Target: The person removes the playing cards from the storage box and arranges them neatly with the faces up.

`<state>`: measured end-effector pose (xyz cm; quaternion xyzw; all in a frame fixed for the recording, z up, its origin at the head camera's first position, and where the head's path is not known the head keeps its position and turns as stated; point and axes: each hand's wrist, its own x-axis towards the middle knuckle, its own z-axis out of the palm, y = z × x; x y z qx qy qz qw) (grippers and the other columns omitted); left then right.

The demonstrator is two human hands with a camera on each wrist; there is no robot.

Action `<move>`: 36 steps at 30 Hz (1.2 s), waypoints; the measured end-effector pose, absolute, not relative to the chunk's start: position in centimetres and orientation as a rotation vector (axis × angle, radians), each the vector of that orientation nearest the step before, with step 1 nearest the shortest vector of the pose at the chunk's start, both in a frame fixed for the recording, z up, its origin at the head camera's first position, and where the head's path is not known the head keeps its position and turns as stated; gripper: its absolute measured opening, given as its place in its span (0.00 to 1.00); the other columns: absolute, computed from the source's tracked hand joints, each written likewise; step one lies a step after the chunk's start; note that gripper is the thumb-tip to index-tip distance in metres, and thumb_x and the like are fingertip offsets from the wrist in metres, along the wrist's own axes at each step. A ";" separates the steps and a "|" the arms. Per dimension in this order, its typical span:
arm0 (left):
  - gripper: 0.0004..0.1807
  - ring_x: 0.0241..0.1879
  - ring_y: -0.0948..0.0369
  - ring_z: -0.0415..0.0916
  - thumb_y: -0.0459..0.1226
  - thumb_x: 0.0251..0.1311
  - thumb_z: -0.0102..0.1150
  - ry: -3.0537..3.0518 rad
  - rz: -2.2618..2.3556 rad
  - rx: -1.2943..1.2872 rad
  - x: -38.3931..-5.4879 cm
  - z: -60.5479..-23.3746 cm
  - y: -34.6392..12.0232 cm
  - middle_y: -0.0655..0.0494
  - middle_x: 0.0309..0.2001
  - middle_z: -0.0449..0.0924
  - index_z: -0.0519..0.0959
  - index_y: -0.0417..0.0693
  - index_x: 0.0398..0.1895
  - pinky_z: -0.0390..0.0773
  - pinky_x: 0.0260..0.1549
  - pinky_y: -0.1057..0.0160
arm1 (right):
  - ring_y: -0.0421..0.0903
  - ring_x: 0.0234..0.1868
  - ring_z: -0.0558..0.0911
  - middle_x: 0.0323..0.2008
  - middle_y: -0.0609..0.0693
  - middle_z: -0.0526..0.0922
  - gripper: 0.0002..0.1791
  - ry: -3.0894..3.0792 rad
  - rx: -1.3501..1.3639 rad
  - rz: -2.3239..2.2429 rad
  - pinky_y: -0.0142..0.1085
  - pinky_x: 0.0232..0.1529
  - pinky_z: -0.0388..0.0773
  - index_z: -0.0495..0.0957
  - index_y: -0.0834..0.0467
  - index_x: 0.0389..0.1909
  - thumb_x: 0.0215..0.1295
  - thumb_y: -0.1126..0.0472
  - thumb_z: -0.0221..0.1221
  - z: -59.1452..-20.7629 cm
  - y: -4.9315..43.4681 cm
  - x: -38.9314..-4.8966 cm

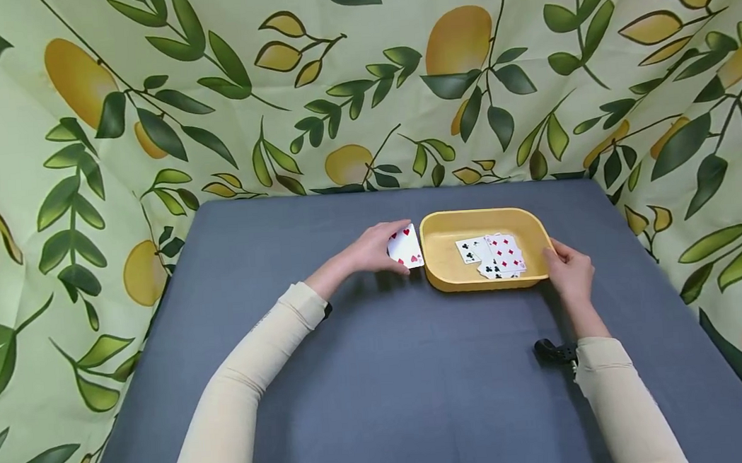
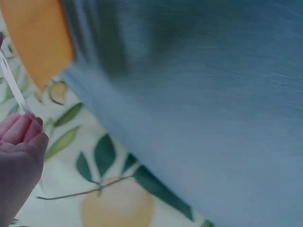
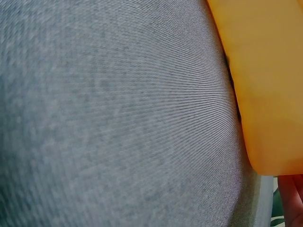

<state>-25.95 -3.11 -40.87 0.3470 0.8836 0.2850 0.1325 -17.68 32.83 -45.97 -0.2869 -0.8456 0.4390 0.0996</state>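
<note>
In the head view, my left hand [image 1: 372,248] pinches a playing card [image 1: 407,248] with red hearts between thumb and fingers, just left of a yellow plastic basket [image 1: 476,286]. Whether more cards are stacked behind it cannot be told. The left wrist view shows the card [image 2: 15,87] edge-on above the left hand [image 2: 21,151]. Several playing cards [image 1: 506,251], clubs and diamonds, lie face up and overlapping in the basket. My right hand [image 1: 571,276] grips the basket's right end at the rim. The right wrist view shows mostly the basket's side [image 3: 270,94].
A blue-grey cloth [image 1: 380,372] covers the table. Behind it and at the sides hangs a fabric [image 1: 377,125] printed with leaves and yellow fruit. A black strap [image 1: 553,351] is on the right wrist.
</note>
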 end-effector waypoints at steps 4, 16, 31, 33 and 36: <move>0.53 0.67 0.51 0.62 0.42 0.46 0.78 2.539 0.774 1.011 -26.5 -42.5 -3.8 0.45 0.70 0.64 0.58 0.37 0.73 0.60 0.66 0.58 | 0.34 0.43 0.79 0.57 0.56 0.79 0.26 -2.519 -0.855 1.249 0.14 0.29 0.70 0.72 0.53 0.66 0.71 0.48 0.50 -45.8 32.9 -17.7; 0.51 0.71 0.53 0.56 0.41 0.49 0.75 2.448 0.643 0.986 -28.1 -45.6 -2.1 0.47 0.72 0.60 0.57 0.40 0.74 0.56 0.69 0.59 | 0.44 0.52 0.78 0.55 0.55 0.81 0.25 -2.511 -0.858 1.208 0.16 0.32 0.68 0.74 0.51 0.64 0.70 0.47 0.51 -46.0 32.7 -17.6; 0.53 0.72 0.55 0.55 0.40 0.49 0.75 2.397 0.689 0.925 -29.0 -46.2 -2.0 0.49 0.73 0.58 0.54 0.43 0.76 0.56 0.69 0.59 | 0.37 0.47 0.79 0.55 0.55 0.80 0.25 -2.493 -0.848 1.239 0.16 0.32 0.69 0.74 0.51 0.64 0.69 0.47 0.51 -46.0 32.8 -17.6; 0.53 0.72 0.54 0.54 0.41 0.50 0.75 2.389 0.701 0.911 -29.0 -46.2 -2.0 0.49 0.74 0.57 0.54 0.44 0.76 0.55 0.70 0.58 | 0.41 0.51 0.78 0.56 0.55 0.80 0.25 -2.488 -0.861 1.250 0.16 0.33 0.68 0.73 0.51 0.64 0.69 0.47 0.51 -46.0 32.8 -17.6; 0.53 0.72 0.54 0.53 0.40 0.50 0.75 2.384 0.710 0.903 -29.0 -46.3 -2.0 0.49 0.74 0.56 0.53 0.45 0.76 0.54 0.70 0.58 | 0.43 0.52 0.78 0.56 0.54 0.79 0.25 -2.485 -0.861 1.256 0.16 0.33 0.68 0.73 0.51 0.64 0.69 0.47 0.51 -46.0 32.8 -17.6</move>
